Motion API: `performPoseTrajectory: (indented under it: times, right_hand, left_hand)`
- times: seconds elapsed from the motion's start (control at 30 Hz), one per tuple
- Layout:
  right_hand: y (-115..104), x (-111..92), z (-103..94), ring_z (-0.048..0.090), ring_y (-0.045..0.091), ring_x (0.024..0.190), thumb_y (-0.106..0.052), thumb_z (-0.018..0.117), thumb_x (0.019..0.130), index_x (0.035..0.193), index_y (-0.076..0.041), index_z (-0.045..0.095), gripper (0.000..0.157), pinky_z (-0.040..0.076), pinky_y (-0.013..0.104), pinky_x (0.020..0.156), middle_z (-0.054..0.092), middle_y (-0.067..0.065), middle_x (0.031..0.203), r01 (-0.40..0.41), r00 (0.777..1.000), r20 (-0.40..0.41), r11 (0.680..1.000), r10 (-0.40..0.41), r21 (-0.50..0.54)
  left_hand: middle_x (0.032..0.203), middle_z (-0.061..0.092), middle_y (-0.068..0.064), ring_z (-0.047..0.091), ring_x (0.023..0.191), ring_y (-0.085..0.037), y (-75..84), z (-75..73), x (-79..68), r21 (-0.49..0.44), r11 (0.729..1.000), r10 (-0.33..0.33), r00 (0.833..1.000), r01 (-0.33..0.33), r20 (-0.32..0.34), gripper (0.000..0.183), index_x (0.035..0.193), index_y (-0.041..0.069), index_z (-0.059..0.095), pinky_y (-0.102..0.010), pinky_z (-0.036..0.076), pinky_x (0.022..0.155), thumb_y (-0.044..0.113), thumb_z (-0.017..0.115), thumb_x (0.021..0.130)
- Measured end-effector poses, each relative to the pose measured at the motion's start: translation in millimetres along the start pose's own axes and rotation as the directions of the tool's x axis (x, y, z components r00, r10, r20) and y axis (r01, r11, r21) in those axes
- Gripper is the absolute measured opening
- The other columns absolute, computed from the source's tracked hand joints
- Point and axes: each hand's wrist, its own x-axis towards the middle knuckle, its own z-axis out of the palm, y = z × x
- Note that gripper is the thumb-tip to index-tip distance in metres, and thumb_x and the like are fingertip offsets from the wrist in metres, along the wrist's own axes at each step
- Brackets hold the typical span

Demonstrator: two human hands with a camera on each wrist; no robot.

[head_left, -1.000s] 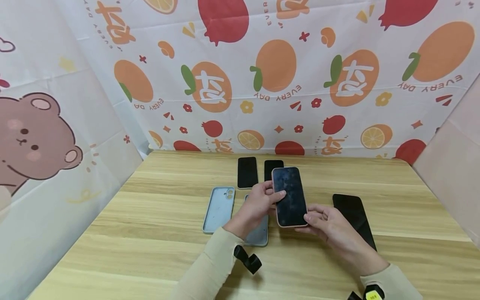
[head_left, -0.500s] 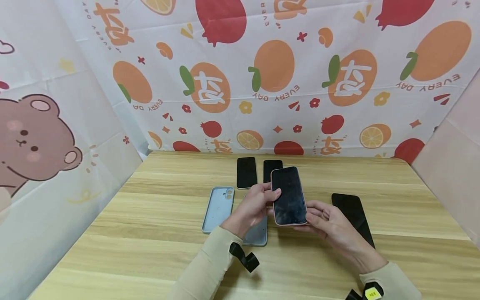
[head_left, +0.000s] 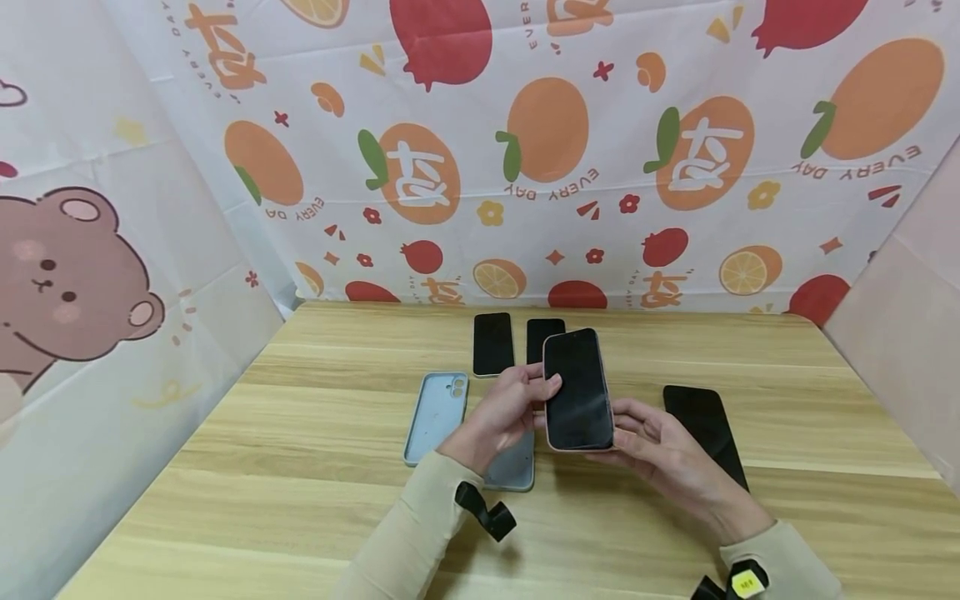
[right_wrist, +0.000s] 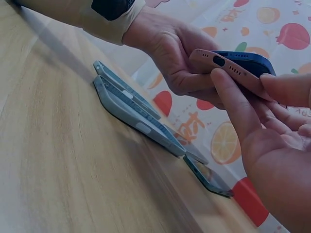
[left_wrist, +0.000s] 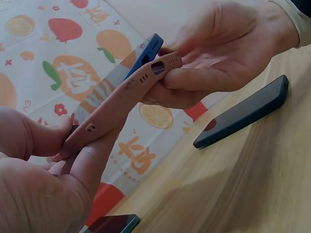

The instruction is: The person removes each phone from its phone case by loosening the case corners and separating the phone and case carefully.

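Above the table, both hands hold a dark blue smartphone (head_left: 579,392) that sits partly in a pink phone case (left_wrist: 112,107). At its bottom end the phone's blue edge (right_wrist: 250,60) stands out of the case, with a wedge-shaped gap between them. My left hand (head_left: 510,408) grips the left side, thumb over the screen's edge and fingers under the case. My right hand (head_left: 667,454) pinches the lower right corner of the case; in the right wrist view its index fingertip presses beside the charging-port opening.
Two light blue-grey phone cases, one open side up (head_left: 438,417) and one under my left forearm (head_left: 513,467), lie on the wooden table (head_left: 262,500). Two black phones, one on the left (head_left: 493,343) and one half covered (head_left: 546,333), lie behind. Another black phone (head_left: 705,425) lies right.
The held phone has tilted slightly, so the screen's reflection has shifted. My left thumb has slid toward the phone's left edge, and my right thumb has moved off the screen corner to the side.
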Motion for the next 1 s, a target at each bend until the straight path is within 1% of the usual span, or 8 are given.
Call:
performPoseTrajectory:
  times: [0.17, 0.23, 0.33, 0.47, 0.57, 0.67, 0.87, 1.0]
  right_hand:
    - [-0.9, 1.9, 1.8, 0.067, 0.021, 0.111, 0.006, 0.046, 0.099, 0.14, 0.009, 0.034, 0.043, 0.056, 0.042, 0.094, 0.06, 0.013, 0.128, -0.046, 0.992, -0.121, 0.988, 0.028, -0.144]
    - [-0.6, 2.6, 2.7, 0.068, 0.02, 0.105, 0.007, 0.05, 0.096, 0.142, 0.008, 0.03, 0.05, 0.058, 0.04, 0.089, 0.057, 0.013, 0.126, -0.084, 0.981, -0.189, 0.972, 0.043, -0.22]
    - [0.1, 3.1, 4.0, 0.072, 0.02, 0.094, 0.01, 0.051, 0.091, 0.139, 0.003, 0.028, 0.053, 0.06, 0.033, 0.078, 0.053, 0.015, 0.122, -0.102, 0.969, -0.246, 0.959, 0.036, -0.263]
    - [0.7, 3.8, 5.5, 0.073, 0.02, 0.092, 0.004, 0.055, 0.095, 0.125, 0.003, 0.031, 0.038, 0.06, 0.03, 0.076, 0.047, 0.016, 0.121, -0.093, 0.964, -0.265, 0.96, 0.02, -0.264]
    - [0.9, 4.4, 5.9, 0.069, 0.018, 0.102, -0.003, 0.057, 0.099, 0.118, 0.006, 0.034, 0.031, 0.059, 0.036, 0.086, 0.042, 0.016, 0.12, -0.091, 0.967, -0.254, 0.961, 0.023, -0.261]
    - [1.1, 4.5, 5.7, 0.067, 0.017, 0.106, -0.005, 0.056, 0.1, 0.116, 0.009, 0.036, 0.029, 0.057, 0.038, 0.089, 0.041, 0.018, 0.12, -0.106, 0.966, -0.255, 0.957, 0.036, -0.269]
    - [3.1, 5.4, 5.5, 0.068, 0.022, 0.103, 0.003, 0.052, 0.097, 0.115, 0.012, 0.038, 0.025, 0.058, 0.039, 0.087, 0.046, 0.024, 0.12, -0.161, 0.955, -0.288, 0.944, 0.075, -0.288]
    - [4.1, 6.3, 5.9, 0.067, 0.021, 0.103, 0.007, 0.05, 0.094, 0.12, 0.014, 0.039, 0.029, 0.059, 0.041, 0.086, 0.046, 0.026, 0.122, -0.187, 0.949, -0.301, 0.933, 0.09, -0.309]
  left_hand:
    - [0.095, 0.072, 0.001, 0.07, 0.08, -0.011, -2.7, -0.2, 2.4, 0.071, 0.997, 0.008, 0.999, -0.006, -0.034, 0.033, 0.134, 0.002, 0.054, -0.027, 0.06, 0.065, 0.011, 0.053, 0.102]
    - [0.093, 0.072, 0.001, 0.068, 0.077, -0.011, -4.2, -0.4, 3.6, 0.115, 0.993, 0.01, 0.998, -0.003, -0.062, 0.032, 0.132, 0.003, 0.056, -0.024, 0.056, 0.057, 0.012, 0.055, 0.101]
    - [0.092, 0.071, 0.0, 0.067, 0.075, -0.011, -5.8, -1.3, 4.3, 0.164, 0.987, 0.009, 0.996, 0.006, -0.09, 0.031, 0.13, 0.003, 0.057, -0.022, 0.053, 0.052, 0.013, 0.057, 0.101]
    - [0.095, 0.071, -0.002, 0.068, 0.077, -0.012, -5.1, -1.8, 4.1, 0.179, 0.984, 0.004, 0.995, 0.014, -0.1, 0.031, 0.13, 0.004, 0.057, -0.023, 0.055, 0.053, 0.015, 0.058, 0.101]
    - [0.097, 0.072, -0.004, 0.069, 0.077, -0.012, -3.5, -1.6, 3.8, 0.194, 0.981, 0.006, 0.994, 0.015, -0.105, 0.031, 0.129, 0.004, 0.057, -0.023, 0.055, 0.054, 0.015, 0.058, 0.1]
    - [0.099, 0.073, -0.006, 0.07, 0.077, -0.013, -2.7, -1.4, 3.9, 0.212, 0.977, 0.003, 0.994, 0.021, -0.112, 0.031, 0.128, 0.004, 0.058, -0.023, 0.056, 0.056, 0.016, 0.059, 0.1]
    - [0.106, 0.073, -0.011, 0.07, 0.078, -0.015, -4.0, -0.4, 5.6, 0.278, 0.96, 0.003, 0.991, 0.035, -0.137, 0.034, 0.128, 0.004, 0.058, -0.028, 0.059, 0.064, 0.018, 0.064, 0.097]
    - [0.111, 0.072, -0.012, 0.07, 0.082, -0.017, -5.3, 0.9, 6.5, 0.331, 0.943, 0.008, 0.989, 0.042, -0.149, 0.038, 0.13, 0.005, 0.057, -0.032, 0.06, 0.069, 0.019, 0.066, 0.096]
